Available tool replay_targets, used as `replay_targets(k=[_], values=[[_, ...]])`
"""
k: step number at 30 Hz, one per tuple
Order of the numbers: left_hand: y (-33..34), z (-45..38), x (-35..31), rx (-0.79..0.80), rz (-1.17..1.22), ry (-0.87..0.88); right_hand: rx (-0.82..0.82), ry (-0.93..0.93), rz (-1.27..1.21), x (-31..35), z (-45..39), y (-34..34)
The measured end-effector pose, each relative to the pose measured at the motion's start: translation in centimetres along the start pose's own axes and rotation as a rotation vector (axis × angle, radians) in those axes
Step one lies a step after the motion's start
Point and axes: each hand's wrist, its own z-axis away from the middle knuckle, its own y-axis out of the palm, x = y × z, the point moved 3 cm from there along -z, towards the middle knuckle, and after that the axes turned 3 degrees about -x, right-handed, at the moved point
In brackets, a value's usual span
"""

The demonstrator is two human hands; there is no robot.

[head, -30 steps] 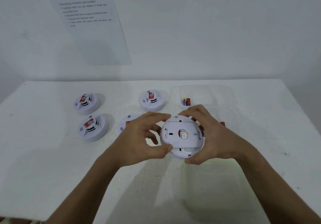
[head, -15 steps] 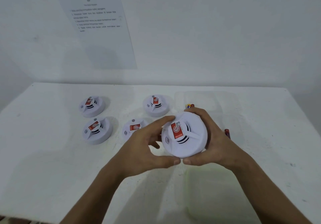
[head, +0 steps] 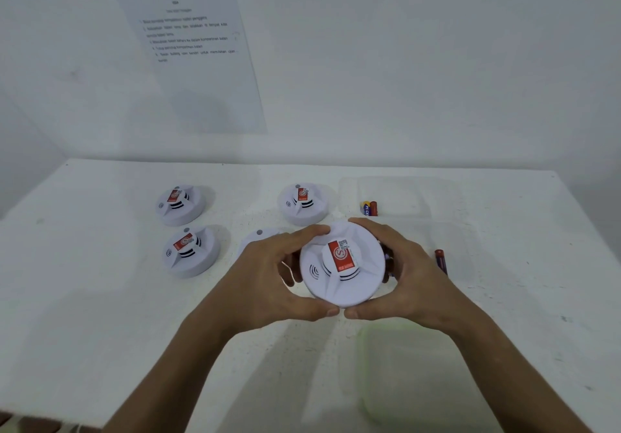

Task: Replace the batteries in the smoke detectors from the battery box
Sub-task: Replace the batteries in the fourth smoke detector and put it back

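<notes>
While both hands grasp one detector (head: 342, 264) at its rim, left hand (head: 268, 278) and right hand (head: 406, 274) hold it face-up above the surface (head: 84, 298), probably to close it. Batteries (head: 369, 208) lie in the clear box (head: 437, 197) beyond.

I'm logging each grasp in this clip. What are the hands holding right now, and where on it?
Both hold one smoke detector by its round rim: left hand on its left edge, right hand on its right, sticker side up.
</notes>
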Motion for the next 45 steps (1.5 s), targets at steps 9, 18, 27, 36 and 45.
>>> replay_targets(k=[9,18,27,36,45], values=[[-0.18,-0.02,0.49,0.004,-0.019,0.015,0.007,-0.004,-0.015,0.11,-0.06,0.31],[-0.25,-0.41,0.52,0.015,-0.004,0.031,0.003,-0.018,-0.036,0.2,-0.12,0.28],[-0.25,-0.49,0.69,0.023,-0.001,0.019,0.005,-0.026,-0.031,0.06,-0.31,0.2],[-0.06,-0.38,1.04,0.006,0.015,0.007,-0.002,-0.019,-0.024,-0.1,-0.55,0.33],[0.14,-0.22,0.8,0.0,-0.018,0.011,0.012,-0.019,-0.029,-0.29,-0.52,0.59]])
